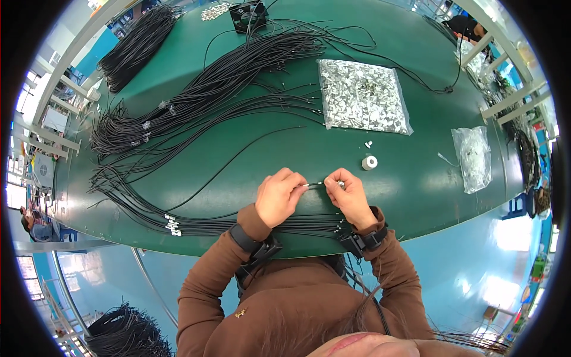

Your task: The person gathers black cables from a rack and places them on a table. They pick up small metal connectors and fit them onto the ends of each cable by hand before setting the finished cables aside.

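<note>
Both hands are together over the near middle of the green table [410,190]. A short stretch of thin black cable [314,185] shows between them, with small white bits on it near the fingertips. My left hand [276,197] is closed, pinching the cable with thumb and forefinger. My right hand [350,196] is closed too, its thumb and fingers pressed together at the cable's other visible part; the exact end is hidden in the fingers. Beneath both wrists lies a row of black cables [297,227], with white sleeves [172,226] clustered on it at the left.
A clear bag of small white parts [361,98] lies beyond my right hand. Nearer stand a white roll [369,162] and loose white pieces [368,144]. Large black cable bundles [220,80] cover the left side. Another clear bag [473,159] lies far right.
</note>
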`<state>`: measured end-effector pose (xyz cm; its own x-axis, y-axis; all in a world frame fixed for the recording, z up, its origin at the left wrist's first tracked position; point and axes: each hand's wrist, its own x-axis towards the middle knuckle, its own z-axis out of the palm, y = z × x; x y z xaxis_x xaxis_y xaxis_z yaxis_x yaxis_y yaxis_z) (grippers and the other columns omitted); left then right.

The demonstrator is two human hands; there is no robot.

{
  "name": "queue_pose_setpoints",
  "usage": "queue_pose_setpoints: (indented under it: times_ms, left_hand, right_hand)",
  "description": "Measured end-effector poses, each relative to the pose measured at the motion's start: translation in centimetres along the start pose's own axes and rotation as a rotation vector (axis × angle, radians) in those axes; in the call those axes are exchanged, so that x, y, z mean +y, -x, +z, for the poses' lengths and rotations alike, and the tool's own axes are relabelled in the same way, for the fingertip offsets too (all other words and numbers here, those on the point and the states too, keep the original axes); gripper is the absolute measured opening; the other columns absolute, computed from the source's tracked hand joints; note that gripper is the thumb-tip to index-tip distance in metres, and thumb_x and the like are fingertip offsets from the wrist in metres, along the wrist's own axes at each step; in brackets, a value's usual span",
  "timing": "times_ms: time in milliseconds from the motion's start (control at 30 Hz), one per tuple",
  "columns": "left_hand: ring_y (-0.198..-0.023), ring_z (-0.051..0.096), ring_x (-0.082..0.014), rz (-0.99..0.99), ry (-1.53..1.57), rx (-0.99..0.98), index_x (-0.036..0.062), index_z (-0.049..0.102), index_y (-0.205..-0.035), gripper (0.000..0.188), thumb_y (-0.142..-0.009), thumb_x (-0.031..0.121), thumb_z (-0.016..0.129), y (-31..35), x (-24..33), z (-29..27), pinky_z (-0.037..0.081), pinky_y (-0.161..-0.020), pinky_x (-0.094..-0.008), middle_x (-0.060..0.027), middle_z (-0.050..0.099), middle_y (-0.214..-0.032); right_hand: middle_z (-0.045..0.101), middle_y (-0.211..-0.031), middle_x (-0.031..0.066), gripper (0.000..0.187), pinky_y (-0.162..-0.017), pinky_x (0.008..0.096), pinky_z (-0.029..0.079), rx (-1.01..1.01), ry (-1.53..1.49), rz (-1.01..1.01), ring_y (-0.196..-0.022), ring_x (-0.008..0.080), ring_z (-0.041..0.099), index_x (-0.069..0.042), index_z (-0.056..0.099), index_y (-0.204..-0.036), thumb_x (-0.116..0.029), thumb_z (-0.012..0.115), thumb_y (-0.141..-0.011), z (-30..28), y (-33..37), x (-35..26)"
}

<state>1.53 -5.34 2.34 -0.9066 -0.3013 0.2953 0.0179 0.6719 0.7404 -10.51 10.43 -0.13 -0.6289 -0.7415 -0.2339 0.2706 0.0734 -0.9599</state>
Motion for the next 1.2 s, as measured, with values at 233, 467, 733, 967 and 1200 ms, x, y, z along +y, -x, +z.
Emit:
queue_pose_setpoints:
  times_ms: [233, 467, 733, 967, 1200]
  left_hand:
    - [-0.066, 0.056, -0.0251, -0.033, -0.132, 0.024, 0.0057, 0.063, -0.080, 0.005, -0.078, 0.004, 0.068, 3.4, -1.1, -2.2, 0.044, -0.060, -0.0352, -0.0087, 0.057, -0.077]
    - [-0.069, 0.054, -0.0241, 0.124, -0.722, 0.191, 0.0111, 0.063, -0.082, 0.011, -0.072, 0.005, 0.065, 6.6, -3.4, -5.3, 0.042, -0.062, -0.0366, -0.0067, 0.054, -0.080]
    - [-0.066, 0.060, -0.0229, -0.035, -0.738, 0.267, 0.0088, 0.056, -0.091, 0.017, -0.074, 0.005, 0.054, 8.9, -3.5, -4.4, 0.051, -0.055, -0.0327, -0.0089, 0.052, -0.083]
    - [-0.070, 0.063, -0.0275, -0.107, -0.639, 0.264, 0.0082, 0.062, -0.089, 0.014, -0.079, -0.001, 0.058, 11.5, -6.4, -8.8, 0.053, -0.060, -0.0339, -0.0087, 0.059, -0.085]
    - [-0.069, 0.061, -0.0289, -0.002, -0.584, 0.269, 0.0091, 0.062, -0.090, 0.015, -0.078, 0.000, 0.059, 10.0, -6.4, -8.1, 0.052, -0.059, -0.0360, -0.0089, 0.057, -0.083]
  right_hand:
    - [0.049, -0.068, -0.0022, 0.012, -0.045, 0.0173, 0.029, 0.037, -0.036, 0.067, -0.055, 0.0035, 0.039, -0.006, 0.052, -0.087, -0.014, 0.057, -0.094, -0.6, 1.3, 0.6]
    - [0.048, -0.067, -0.0028, 0.009, -0.044, 0.0163, 0.028, 0.077, -0.095, 0.152, -0.053, 0.0032, 0.040, -0.008, 0.053, -0.087, -0.012, 0.056, -0.094, -1.1, 0.6, 1.8]
    - [0.048, -0.075, -0.0010, 0.009, -0.044, 0.0157, 0.027, 0.110, -0.143, 0.029, -0.058, 0.0034, 0.040, -0.005, 0.054, -0.092, -0.013, 0.054, -0.095, -3.9, 0.8, 1.3]
    - [0.048, -0.077, -0.0020, 0.009, -0.045, 0.0161, 0.027, 0.185, 0.088, 0.083, -0.059, 0.0033, 0.039, -0.005, 0.056, -0.096, -0.014, 0.054, -0.095, -7.6, 2.2, 1.6]
    - [0.047, -0.072, -0.0043, 0.012, -0.045, 0.0157, 0.027, 0.148, 0.049, 0.181, -0.058, 0.0024, 0.039, -0.005, 0.056, -0.093, -0.017, 0.057, -0.094, -3.3, -0.3, -1.9]
